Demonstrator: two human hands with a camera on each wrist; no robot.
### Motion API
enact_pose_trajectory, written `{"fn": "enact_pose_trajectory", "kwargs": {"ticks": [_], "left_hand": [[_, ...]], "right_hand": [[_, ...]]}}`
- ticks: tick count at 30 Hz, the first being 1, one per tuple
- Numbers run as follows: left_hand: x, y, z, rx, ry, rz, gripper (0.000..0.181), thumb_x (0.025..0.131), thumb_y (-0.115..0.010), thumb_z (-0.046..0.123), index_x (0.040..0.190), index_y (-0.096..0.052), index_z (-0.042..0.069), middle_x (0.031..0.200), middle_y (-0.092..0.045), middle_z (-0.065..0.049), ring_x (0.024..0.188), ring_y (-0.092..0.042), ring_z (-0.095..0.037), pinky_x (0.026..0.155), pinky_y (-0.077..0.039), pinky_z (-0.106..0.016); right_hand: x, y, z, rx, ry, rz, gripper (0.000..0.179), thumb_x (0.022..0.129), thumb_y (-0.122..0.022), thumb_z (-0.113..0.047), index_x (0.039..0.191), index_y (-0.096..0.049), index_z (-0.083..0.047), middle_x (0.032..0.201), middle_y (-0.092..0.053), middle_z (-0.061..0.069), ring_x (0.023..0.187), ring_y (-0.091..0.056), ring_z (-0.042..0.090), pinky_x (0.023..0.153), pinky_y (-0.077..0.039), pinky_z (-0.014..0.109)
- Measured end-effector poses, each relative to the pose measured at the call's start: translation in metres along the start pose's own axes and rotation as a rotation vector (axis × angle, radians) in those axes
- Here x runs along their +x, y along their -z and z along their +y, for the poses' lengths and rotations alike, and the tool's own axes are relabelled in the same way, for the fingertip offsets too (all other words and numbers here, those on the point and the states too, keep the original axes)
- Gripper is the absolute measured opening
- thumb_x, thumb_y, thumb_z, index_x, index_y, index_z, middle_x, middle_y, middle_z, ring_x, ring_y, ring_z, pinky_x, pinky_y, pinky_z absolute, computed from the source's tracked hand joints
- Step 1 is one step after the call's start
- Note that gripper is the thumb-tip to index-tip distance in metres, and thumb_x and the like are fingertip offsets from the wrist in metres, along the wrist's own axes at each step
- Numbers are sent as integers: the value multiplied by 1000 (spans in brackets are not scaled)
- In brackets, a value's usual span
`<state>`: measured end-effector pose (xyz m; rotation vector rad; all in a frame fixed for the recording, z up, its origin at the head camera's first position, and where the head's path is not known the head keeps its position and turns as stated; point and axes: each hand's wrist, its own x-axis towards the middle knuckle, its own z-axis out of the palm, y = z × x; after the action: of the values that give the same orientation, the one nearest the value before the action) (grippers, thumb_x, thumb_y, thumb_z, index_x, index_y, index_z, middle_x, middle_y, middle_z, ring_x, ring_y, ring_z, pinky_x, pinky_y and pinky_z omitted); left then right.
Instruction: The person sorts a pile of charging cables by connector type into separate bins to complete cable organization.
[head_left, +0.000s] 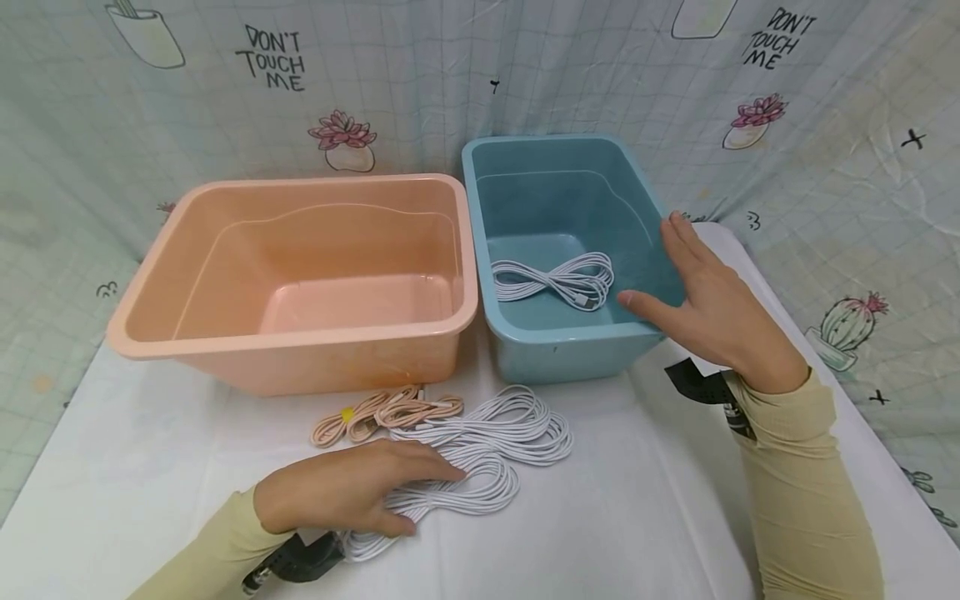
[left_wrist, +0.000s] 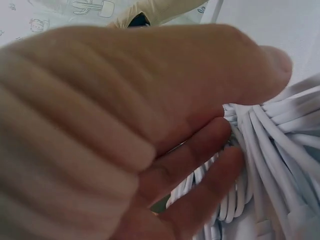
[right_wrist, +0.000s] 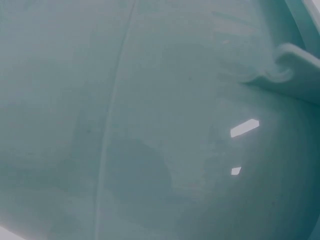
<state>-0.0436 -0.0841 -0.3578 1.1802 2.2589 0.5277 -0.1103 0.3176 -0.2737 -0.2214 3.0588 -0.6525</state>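
Spread left hand (head_left: 352,487) is covering cables (head_left: 472,500) in front of blue bin (head_left: 570,354), overlap risking snags; spread right hand (head_left: 708,304) is touching it.

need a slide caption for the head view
Left hand over white cable bundles, right hand at the rim of a blue bin with one white cable inside, beside a peach bin.

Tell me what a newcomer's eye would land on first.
Most likely the big peach tub, left of a smaller blue tub with a white cable bundle inside. Next might come the left hand over coiled white cables in front, then the black DON'T TOUCH ME lettering on the backdrop.
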Motion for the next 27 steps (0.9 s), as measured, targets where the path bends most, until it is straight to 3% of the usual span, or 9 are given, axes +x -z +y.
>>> {"fn": "enact_pose_trajectory", "kwargs": {"ticks": [13, 21, 27], "left_hand": [[0, -4, 5, 62, -68, 0, 65, 84, -74, 25, 144, -48, 28, 143, -53, 16, 136, -50, -14, 111, -43, -38], [7, -13, 7, 109, -132, 149, 54, 83, -74, 19, 135, -59, 20, 134, -62, 12, 124, -59, -10, 104, -49, -32], [5, -12, 13, 178, -120, 120, 49, 82, -76, 19, 130, -63, 22, 125, -67, 14, 118, -60, -10, 100, -51, -31]], "right_hand": [[0, -1, 0, -12, -10, 6, 97, 90, -53, -62, 156, 4, -21, 164, 13, -7, 155, 2, 35, 115, -15, 70], [0, -1, 0, -5, 6, 5, 96, 90, -53, -61, 156, 4, -21, 164, 13, -7, 155, 3, 33, 116, -15, 69], [0, 0, 1, -7, 10, 8, 96, 90, -52, -61, 156, 4, -20, 164, 12, -6, 155, 3, 33, 116, -14, 68]]}}
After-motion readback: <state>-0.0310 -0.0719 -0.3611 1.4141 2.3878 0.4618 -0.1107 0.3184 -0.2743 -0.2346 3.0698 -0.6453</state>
